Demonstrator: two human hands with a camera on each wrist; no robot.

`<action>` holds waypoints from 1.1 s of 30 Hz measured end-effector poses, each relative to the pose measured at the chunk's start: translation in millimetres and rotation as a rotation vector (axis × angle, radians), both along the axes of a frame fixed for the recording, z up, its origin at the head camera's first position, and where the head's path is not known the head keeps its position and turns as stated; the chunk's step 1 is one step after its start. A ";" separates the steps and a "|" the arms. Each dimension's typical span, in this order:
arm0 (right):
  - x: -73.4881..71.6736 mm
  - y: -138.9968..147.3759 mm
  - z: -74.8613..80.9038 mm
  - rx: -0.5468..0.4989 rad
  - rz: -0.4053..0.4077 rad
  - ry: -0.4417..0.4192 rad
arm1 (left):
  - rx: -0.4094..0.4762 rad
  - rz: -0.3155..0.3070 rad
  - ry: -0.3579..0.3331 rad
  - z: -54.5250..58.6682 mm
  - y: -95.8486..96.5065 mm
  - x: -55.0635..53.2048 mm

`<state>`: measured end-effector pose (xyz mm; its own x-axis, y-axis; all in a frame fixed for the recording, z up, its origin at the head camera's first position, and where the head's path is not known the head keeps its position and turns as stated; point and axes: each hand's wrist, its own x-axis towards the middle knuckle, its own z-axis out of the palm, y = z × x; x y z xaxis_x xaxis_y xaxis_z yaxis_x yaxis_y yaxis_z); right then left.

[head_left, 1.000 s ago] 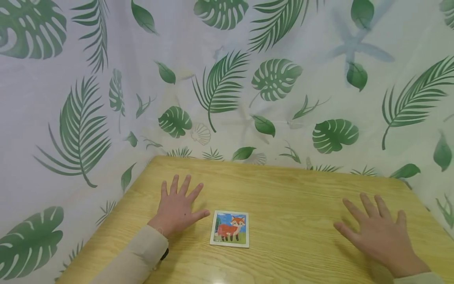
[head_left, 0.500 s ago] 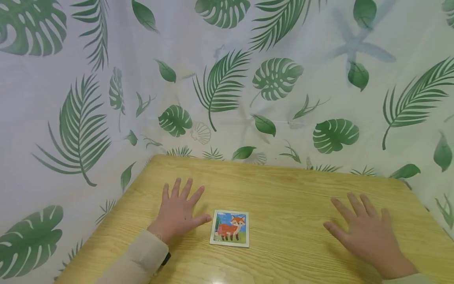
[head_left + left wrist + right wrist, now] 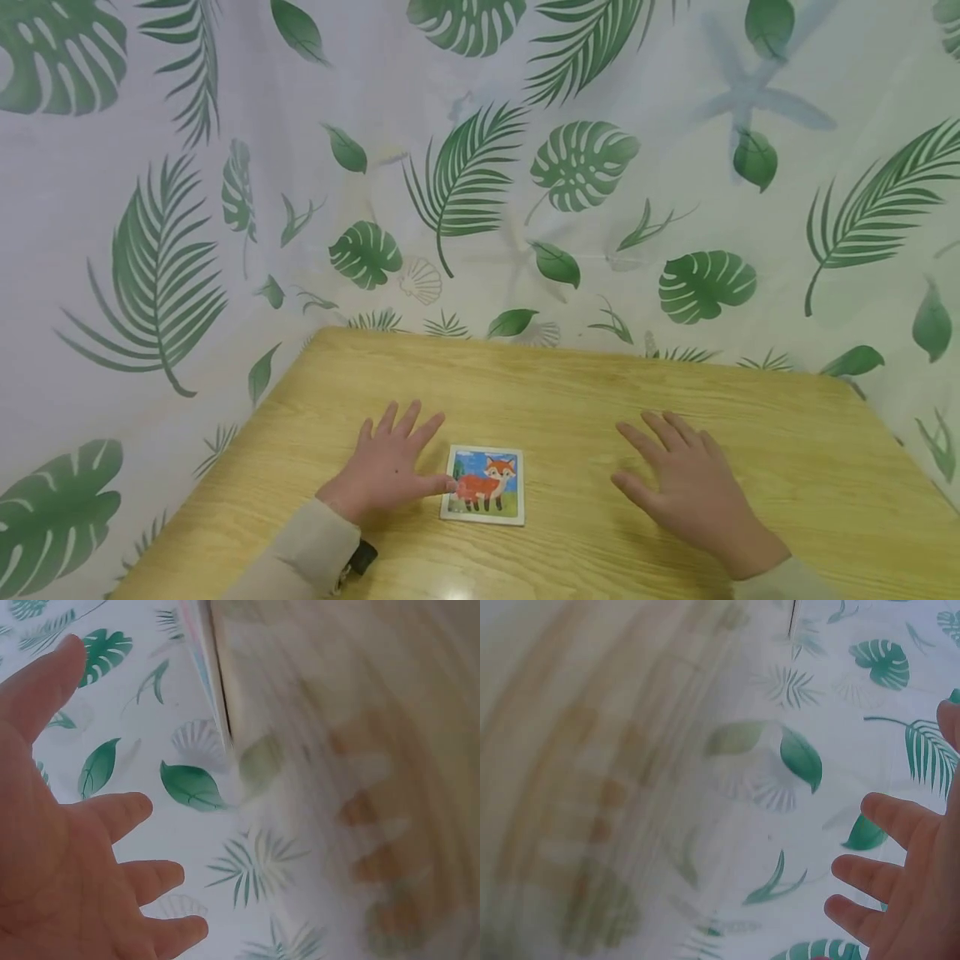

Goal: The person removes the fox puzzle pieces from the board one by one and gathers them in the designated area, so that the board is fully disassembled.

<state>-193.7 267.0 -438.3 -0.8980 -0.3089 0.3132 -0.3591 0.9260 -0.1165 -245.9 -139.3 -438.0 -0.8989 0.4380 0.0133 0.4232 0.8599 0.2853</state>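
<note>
A square fox picture puzzle [image 3: 486,487] in a white frame lies flat on the wooden table. My left hand [image 3: 390,465] is just left of it, fingers spread, and its thumb tip overlaps the puzzle's left edge in the head view. To the right of the puzzle, a hand's width away, is my right hand [image 3: 681,492], fingers extended and pointing up and left, holding nothing. Seen from the left wrist, the left palm [image 3: 67,870] has nothing in it. The right wrist view catches the right hand's fingers [image 3: 874,877] straight and apart.
The wood-grain table [image 3: 570,400] has a glossy top that mirrors the hands in both wrist views. Behind it and on the left hangs a pale curtain [image 3: 480,300] printed with green leaves and shells. A dark band [image 3: 362,558] shows at the left cuff.
My right hand has moved well to the left, closer to the puzzle. My left hand has shifted slightly right and nearer to me, its thumb now over the puzzle's edge.
</note>
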 end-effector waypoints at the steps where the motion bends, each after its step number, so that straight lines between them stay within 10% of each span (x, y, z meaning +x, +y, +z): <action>1: -0.6 -5.0 -0.6 -0.013 0.011 0.001 | 0.029 -0.013 -0.036 -0.4 0.5 -0.4; 15: -13.3 -63.8 -4.1 -0.291 0.127 -0.253 | 0.264 -0.154 -0.329 -11.1 19.0 -6.0; 24: -34.4 -98.5 -15.2 -0.411 0.210 -0.461 | 0.240 -0.138 -0.308 -19.2 29.8 0.2; 33: -44.8 -117.2 -30.5 -0.428 0.209 -0.425 | 0.182 -0.185 -0.299 -22.2 36.4 3.7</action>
